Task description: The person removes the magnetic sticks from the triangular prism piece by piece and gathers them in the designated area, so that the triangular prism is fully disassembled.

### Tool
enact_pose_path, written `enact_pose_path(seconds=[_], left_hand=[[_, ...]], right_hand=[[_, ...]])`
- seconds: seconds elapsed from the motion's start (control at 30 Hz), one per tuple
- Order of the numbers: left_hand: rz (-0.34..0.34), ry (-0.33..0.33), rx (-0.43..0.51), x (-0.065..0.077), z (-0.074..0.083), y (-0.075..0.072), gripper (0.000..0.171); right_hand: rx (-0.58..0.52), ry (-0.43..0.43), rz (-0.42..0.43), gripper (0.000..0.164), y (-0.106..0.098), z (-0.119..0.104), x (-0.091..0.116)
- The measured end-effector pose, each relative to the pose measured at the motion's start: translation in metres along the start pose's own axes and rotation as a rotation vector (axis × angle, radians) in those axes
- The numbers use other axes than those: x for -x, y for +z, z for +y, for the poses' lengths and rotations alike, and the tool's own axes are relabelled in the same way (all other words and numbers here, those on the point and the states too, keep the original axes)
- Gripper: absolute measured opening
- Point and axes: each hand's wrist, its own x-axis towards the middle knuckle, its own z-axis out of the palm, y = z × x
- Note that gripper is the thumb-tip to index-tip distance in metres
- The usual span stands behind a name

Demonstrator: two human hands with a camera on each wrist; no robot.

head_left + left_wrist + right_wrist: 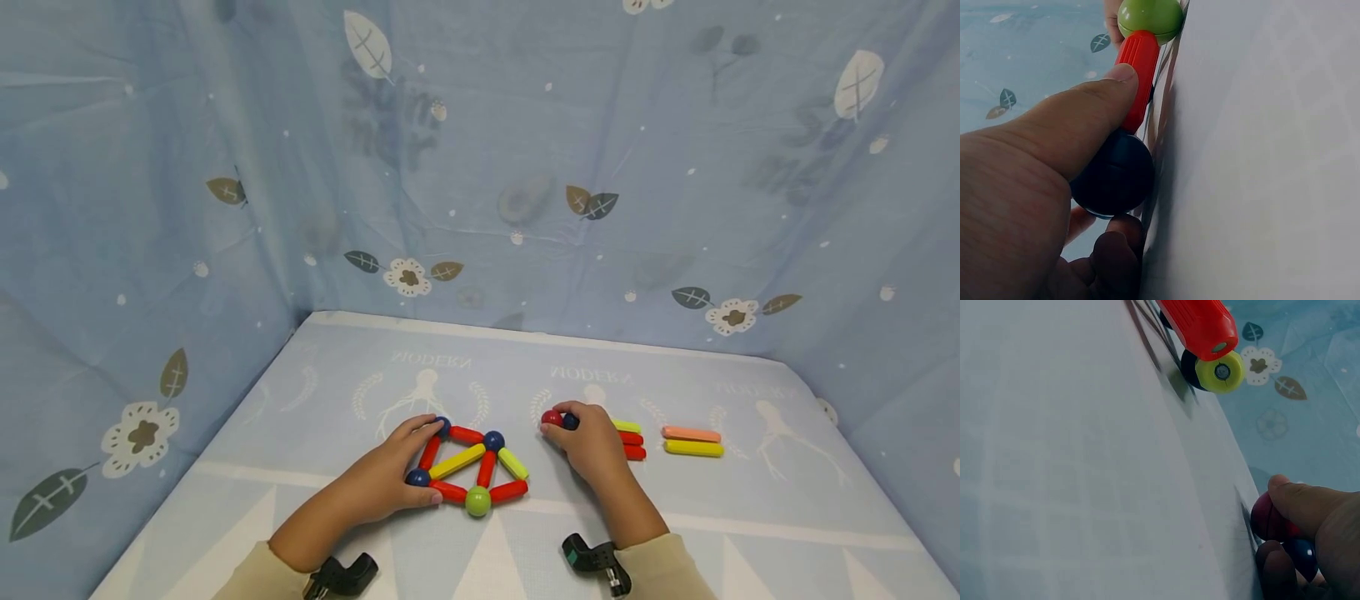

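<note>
A flat frame of magnetic rods and balls lies on the table, with red rods (pixel 509 491), a yellow rod (pixel 457 461), a lime rod (pixel 513 463), blue balls (pixel 493 440) and a green ball (pixel 477 502). My left hand (pixel 382 477) holds its left side, fingers at the far blue ball and thumb on the near red rod (pixel 1140 81). In the left wrist view a blue ball (pixel 1114 175) sits between thumb and curled fingers. To the right of the frame, my right hand (pixel 595 442) pinches a red ball (pixel 551 418); a dark blue ball (pixel 1301 555) is beside it, under the fingers.
Partly behind the right hand lie two loose red rods (pixel 634 452) and a lime rod (pixel 626 426). Farther right are an orange rod (pixel 691 434) and a yellow rod (pixel 693 449). A patterned blue curtain (pixel 480 167) encloses the back and sides of the table (pixel 750 483).
</note>
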Motion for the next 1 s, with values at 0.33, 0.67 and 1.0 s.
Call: enact_pose_path(seconds=[0.33,0.67,1.0], left_hand=[[0.002,-0.003,-0.004,0.0002,0.0013,-0.0003,0.104],[0.003,0.001,-0.002,-0.0001,0.0002,0.0011,0.104],[0.003,0.004,0.003,0.0005,-0.0001,0.0009,0.103]], right_hand=[[0.022,-0.001,0.000,0.049,-0.0009,-0.0002,0.0003],[0.025,0.053,0.004,0.058,0.0002,0.0023,-0.0011],[-0.018,0.077,-0.014,0.065,-0.0035,0.0007,0.0002]])
